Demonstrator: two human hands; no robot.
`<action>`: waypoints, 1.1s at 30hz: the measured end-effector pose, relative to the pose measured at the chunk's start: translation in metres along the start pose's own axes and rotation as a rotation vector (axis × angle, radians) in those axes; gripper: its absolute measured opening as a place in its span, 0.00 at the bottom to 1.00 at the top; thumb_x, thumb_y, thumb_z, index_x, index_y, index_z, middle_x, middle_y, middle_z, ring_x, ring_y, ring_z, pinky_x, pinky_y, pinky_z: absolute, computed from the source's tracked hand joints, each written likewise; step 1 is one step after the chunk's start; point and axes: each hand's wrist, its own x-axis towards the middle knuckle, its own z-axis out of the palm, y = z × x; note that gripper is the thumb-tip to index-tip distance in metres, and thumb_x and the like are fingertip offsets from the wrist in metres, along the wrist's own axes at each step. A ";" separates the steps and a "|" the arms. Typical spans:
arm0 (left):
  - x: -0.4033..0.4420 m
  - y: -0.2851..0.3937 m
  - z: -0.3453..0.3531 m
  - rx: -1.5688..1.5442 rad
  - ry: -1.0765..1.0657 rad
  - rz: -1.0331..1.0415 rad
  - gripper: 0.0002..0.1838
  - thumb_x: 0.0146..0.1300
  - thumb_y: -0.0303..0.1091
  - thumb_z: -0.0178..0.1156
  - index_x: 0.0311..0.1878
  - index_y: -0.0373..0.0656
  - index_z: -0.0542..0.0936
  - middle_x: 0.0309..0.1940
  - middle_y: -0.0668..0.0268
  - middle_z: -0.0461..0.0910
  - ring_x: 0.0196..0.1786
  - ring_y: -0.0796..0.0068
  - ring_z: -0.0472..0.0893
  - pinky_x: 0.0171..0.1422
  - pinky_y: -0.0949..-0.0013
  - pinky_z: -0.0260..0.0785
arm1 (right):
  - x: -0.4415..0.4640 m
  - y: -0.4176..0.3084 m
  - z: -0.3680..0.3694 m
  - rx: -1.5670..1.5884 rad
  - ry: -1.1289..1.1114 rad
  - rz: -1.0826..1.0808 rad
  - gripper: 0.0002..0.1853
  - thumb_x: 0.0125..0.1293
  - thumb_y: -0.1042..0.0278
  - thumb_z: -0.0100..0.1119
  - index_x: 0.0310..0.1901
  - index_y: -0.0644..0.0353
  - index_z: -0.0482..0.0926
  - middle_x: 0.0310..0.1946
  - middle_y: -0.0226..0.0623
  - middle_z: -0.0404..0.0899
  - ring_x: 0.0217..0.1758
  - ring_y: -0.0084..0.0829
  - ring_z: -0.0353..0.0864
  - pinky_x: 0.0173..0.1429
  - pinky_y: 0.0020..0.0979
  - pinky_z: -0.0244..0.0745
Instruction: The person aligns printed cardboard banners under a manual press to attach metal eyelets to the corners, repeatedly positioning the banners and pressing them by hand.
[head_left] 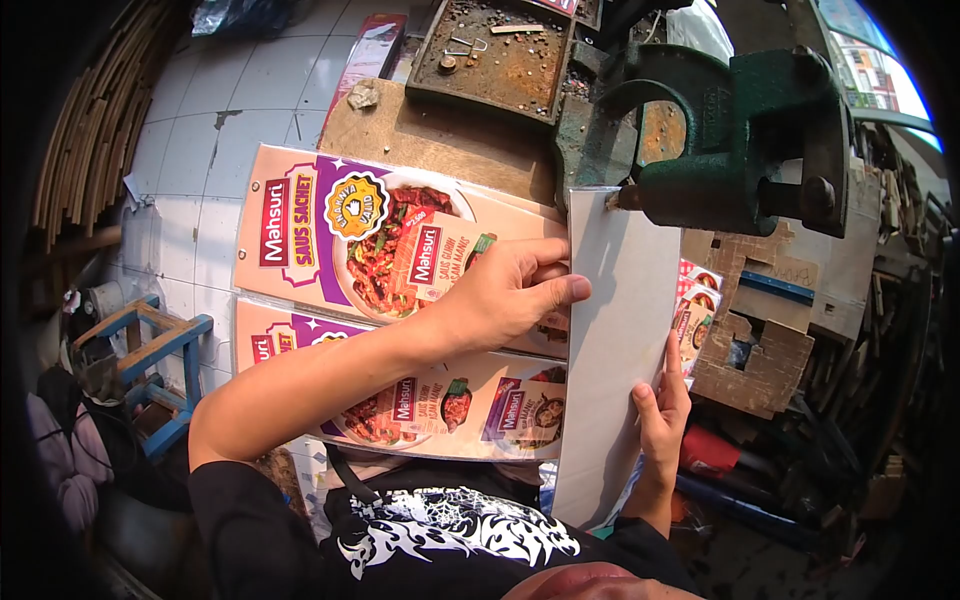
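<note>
"Holding what?"

"One blank grey panel [622, 310], long axis pointing away, between the right hand [662, 415], nearer and clamped on its right edge, and the left hand [508, 288], touching its left edge (pinching or not, I can't tell)."

"Farther off?"

"Two Mahsuri signs [385, 235] leftward, one green press [735, 145] above the panel's far end, one tray [480, 107] beyond."

1. White tile flr [215, 175], dark joints, a few dirty spots.
2. Upper L: long thin wood strips [95, 130], stacked.
3. L side: blue stool-like frame [168, 346], worn.
4. Desk [470, 138]: brown wood top.
5. Upper R: bright opening w/ bldg [872, 80] outside.
6. Far R: dim, w/ dark scrap wood [850, 350] piled up.
</note>
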 end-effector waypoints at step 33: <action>-0.003 -0.006 -0.005 0.234 -0.065 0.017 0.18 0.70 0.41 0.58 0.54 0.37 0.75 0.44 0.66 0.81 0.43 0.81 0.80 0.51 0.74 0.74 | -0.046 -0.011 0.002 -0.067 0.065 -0.066 0.34 0.68 0.77 0.54 0.71 0.71 0.50 0.63 0.55 0.67 0.66 0.38 0.69 0.69 0.34 0.62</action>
